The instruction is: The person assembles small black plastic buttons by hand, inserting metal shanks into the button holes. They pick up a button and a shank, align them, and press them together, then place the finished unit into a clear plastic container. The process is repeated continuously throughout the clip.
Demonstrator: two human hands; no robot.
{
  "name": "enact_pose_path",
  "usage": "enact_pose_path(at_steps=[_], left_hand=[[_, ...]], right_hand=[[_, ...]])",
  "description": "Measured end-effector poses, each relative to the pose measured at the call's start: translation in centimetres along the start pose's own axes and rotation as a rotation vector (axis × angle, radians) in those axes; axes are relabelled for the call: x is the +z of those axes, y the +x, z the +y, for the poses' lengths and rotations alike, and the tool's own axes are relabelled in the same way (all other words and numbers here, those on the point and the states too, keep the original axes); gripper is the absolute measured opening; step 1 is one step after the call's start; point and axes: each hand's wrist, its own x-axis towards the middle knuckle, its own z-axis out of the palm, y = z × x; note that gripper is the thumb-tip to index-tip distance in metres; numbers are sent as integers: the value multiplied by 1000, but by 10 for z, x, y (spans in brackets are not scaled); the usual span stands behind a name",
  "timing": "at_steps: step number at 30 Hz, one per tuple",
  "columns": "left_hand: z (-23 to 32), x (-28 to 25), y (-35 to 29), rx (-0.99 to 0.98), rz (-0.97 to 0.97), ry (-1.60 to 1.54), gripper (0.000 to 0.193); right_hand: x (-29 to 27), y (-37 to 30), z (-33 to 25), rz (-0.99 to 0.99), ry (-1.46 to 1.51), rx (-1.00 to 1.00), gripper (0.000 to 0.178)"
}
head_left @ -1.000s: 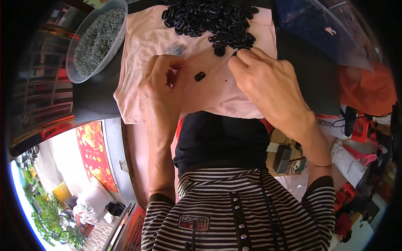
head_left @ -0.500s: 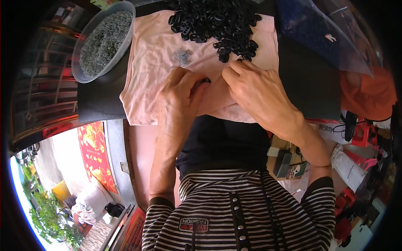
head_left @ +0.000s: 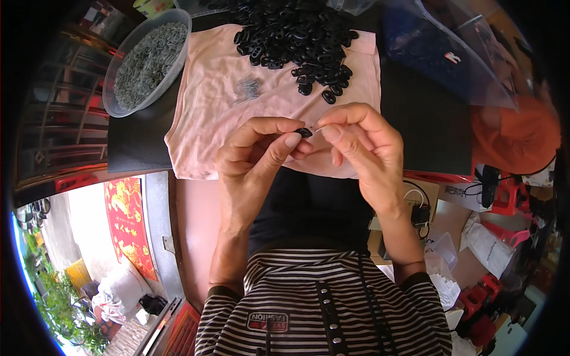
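Note:
Between the thumb and fingers of my left hand point(head_left: 252, 148) is a small black oval plastic piece point(head_left: 303, 132), held above the near part of a pink cloth point(head_left: 202, 130). Close on its right, my right hand point(head_left: 365, 142) pinches a thin silver metal piece point(head_left: 319, 129), its tip pointing toward the black one. Too little of the silver piece shows to tell its exact shape. Beyond my hands lies a heap of black oval plastic pieces with holes point(head_left: 291, 29). A small pile of thin silver metal pieces point(head_left: 248, 88) rests on the cloth.
A clear plastic bowl point(head_left: 184, 56) full of small grey metal pieces stands at the far left of the black table point(head_left: 427, 127). Clear plastic sheeting point(head_left: 457, 71) covers the far right. Orange fabric point(head_left: 516, 139) and red stools point(head_left: 509, 199) are at the right.
My right hand has come away from the black heap, turned over and closed in beside my left hand. The left hand has turned its black piece upward. The view has shifted slightly.

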Motion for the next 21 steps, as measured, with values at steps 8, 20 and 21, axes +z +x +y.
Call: enact_pose_path(at_steps=[8,20,21], left_hand=[[-16,15,-6,133,86,144,19],[-16,16,-10,9,117,8,22],[-16,13,-9,-41,124,-51,22]], right_hand=[[5,-10,9,36,52,-51,14],[3,-9,-2,26,22,44,15],[2,-9,-3,23,-24,40,15]])
